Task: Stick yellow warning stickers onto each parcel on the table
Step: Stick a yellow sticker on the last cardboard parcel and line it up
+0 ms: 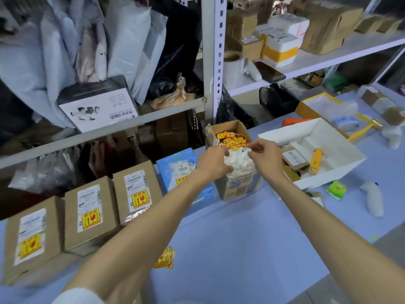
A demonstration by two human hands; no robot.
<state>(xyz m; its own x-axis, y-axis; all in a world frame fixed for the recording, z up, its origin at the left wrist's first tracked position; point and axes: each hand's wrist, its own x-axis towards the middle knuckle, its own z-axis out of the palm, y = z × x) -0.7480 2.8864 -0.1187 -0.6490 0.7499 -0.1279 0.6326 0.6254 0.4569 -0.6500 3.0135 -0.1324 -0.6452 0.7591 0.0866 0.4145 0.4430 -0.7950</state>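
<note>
Two bare arms reach out over the blue table [241, 238]. Just beside the left arm lies a small pile of yellow stickers [164, 258]. Both hands are over an open cardboard box [236, 189] full of more stickers and white scraps [238, 165]. The left hand [215, 162] curls its fingers into the scraps; I cannot tell if it holds any. The right hand [266, 159] pinches a tiny white bit [250, 150]. Three brown parcels [91, 212] and a blue parcel [182, 172] sit left of the hands, each with a yellow sticker on.
</note>
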